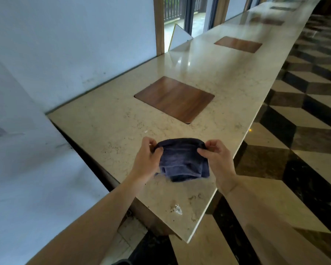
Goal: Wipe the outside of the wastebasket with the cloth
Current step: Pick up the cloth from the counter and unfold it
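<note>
A dark blue folded cloth hangs just above the near end of a long beige marble counter. My left hand pinches the cloth's upper left corner. My right hand pinches its upper right corner. Both hands hold the top edge stretched between them, and the lower part of the cloth droops in folds. No wastebasket is in view.
Brown wooden square panels are set into the counter, one just beyond the cloth and others farther along. A white wall runs along the left. A checkered dark and light floor lies on the right. Small debris sits near the counter's corner.
</note>
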